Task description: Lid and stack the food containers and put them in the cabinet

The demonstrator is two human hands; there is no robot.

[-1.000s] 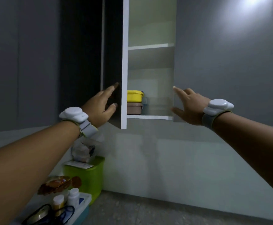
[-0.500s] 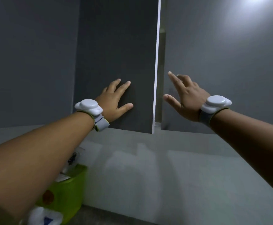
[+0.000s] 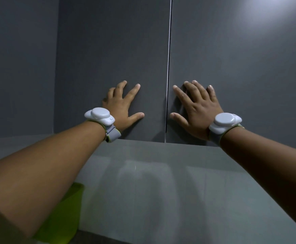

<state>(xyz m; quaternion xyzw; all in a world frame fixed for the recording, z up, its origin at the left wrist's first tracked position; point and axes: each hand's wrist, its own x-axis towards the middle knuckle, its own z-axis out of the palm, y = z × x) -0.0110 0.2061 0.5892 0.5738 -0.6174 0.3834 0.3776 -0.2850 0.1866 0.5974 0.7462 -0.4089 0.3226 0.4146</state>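
The wall cabinet's two dark grey doors are closed, with only a thin seam between them. My left hand (image 3: 124,106) presses flat, fingers spread, on the lower part of the left door (image 3: 112,50). My right hand (image 3: 196,108) lies flat with spread fingers on the lower part of the right door (image 3: 240,59). Both hands sit just beside the seam, one on each side. The food containers are hidden behind the doors. Each wrist carries a white band device.
A pale grey wall (image 3: 152,182) runs below the cabinet. A lime green bin (image 3: 68,208) stands at the lower left, partly behind my left forearm. Another dark cabinet front (image 3: 20,67) is at the left.
Both doors swung shut: the left door closed over the shelf with the yellow and brown containers, the right one followed. My hands went from the door edges to flat on the fronts.
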